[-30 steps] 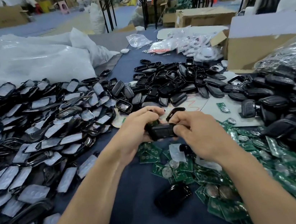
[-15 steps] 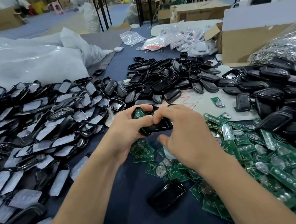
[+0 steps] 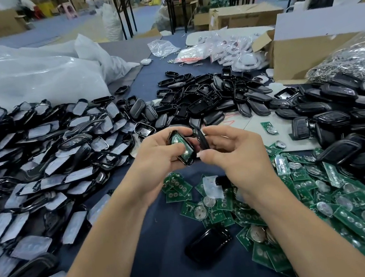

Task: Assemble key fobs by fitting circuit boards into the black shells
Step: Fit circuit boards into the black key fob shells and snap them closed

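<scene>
My left hand [image 3: 156,157] grips a black shell half [image 3: 184,149] with a green circuit board seated inside it, its open face turned toward me. My right hand [image 3: 232,152] pinches a second black shell half [image 3: 201,137] edge-on, just right of the first; the two halves are slightly apart. A heap of loose green circuit boards [image 3: 300,195] lies on the blue cloth under and right of my right hand. One glossy black shell [image 3: 208,244] lies alone between my forearms.
Shells with grey film [image 3: 42,170] cover the left of the table. Empty black shells [image 3: 206,98] pile up behind my hands, darker fobs [image 3: 348,121] at the right. White plastic bags [image 3: 36,74], a cardboard box [image 3: 317,43] and a bag of metal rings [image 3: 356,57] stand at the back.
The two shell halves, pressed together before, have come apart. The board-filled half has turned upright in my left hand, and my right hand has drawn the other half to the right.
</scene>
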### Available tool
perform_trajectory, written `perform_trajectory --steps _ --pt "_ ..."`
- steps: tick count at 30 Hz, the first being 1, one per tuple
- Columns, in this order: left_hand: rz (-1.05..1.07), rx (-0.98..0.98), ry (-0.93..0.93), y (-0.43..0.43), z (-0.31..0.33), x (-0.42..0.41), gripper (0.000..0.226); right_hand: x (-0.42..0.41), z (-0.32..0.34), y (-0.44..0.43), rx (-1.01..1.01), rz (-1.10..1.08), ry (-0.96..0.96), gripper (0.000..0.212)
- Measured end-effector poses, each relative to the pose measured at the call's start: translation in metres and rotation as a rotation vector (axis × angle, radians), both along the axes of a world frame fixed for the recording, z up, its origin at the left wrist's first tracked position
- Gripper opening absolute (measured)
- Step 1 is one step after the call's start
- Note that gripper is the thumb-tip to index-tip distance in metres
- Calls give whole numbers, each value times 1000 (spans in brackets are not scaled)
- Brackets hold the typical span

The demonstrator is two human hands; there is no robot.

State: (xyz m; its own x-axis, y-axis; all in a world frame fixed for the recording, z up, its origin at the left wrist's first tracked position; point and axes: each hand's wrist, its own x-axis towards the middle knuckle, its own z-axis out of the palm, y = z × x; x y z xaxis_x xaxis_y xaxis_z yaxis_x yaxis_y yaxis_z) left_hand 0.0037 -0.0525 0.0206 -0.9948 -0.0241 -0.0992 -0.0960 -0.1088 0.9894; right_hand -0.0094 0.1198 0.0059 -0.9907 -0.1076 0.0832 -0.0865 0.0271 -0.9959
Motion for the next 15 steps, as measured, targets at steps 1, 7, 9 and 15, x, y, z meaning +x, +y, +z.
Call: perform_trajectory --steps 1,7,9,15 --pt "47 -18 6 1 0 0 34 -1 -1 0 -53 -2 -22 50" --pt "98 -68 32 13 -5 1 36 5 -1 -6 39 11 69 43" --pt "63 -16 30 17 -5 1 35 9 1 -9 105 -7 134 45" --pt "-49 344 -65 19 -3 2 36 11 7 -8 141 -89 212 47"
